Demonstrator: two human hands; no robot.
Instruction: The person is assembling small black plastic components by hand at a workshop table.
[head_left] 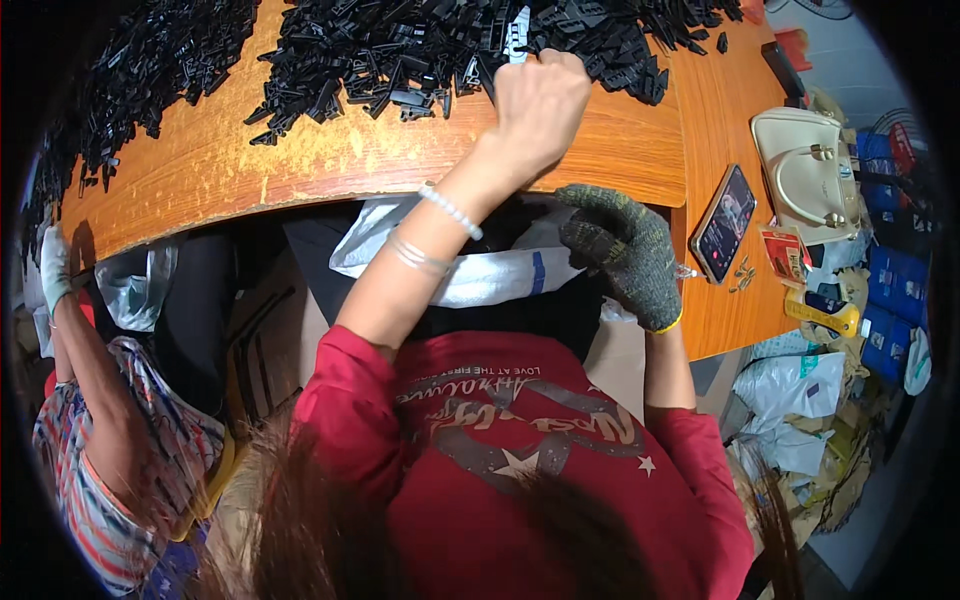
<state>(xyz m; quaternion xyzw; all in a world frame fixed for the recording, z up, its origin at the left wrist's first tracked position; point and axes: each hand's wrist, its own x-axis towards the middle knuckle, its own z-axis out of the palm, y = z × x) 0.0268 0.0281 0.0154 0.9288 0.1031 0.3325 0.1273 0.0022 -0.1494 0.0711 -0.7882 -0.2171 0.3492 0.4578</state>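
My left hand (pixel 540 105), bare with bracelets at the wrist, reaches over the table edge to the pile of small black plastic clips (pixel 400 60). Its fingers are curled closed, and a slim white piece (pixel 518 35) with dark marks sticks up beyond the knuckles; its kind is unclear, and the fingertips are hidden. My right hand (pixel 635 255) wears a dark grey knitted glove. It hangs just off the table's front edge, beside the mouth of a white sack (pixel 490 280) on my lap. The gloved fingers curl inward, and what they hold, if anything, is hidden.
Another heap of black parts (pixel 170 60) lies left on the wooden table (pixel 330 165). A co-worker's gloved hand (pixel 55 265) is at the far left edge. Toward the right are a phone (pixel 725 222), a cream handbag (pixel 805 175), a red packet (pixel 786 253) and a yellow tube (pixel 822 312).
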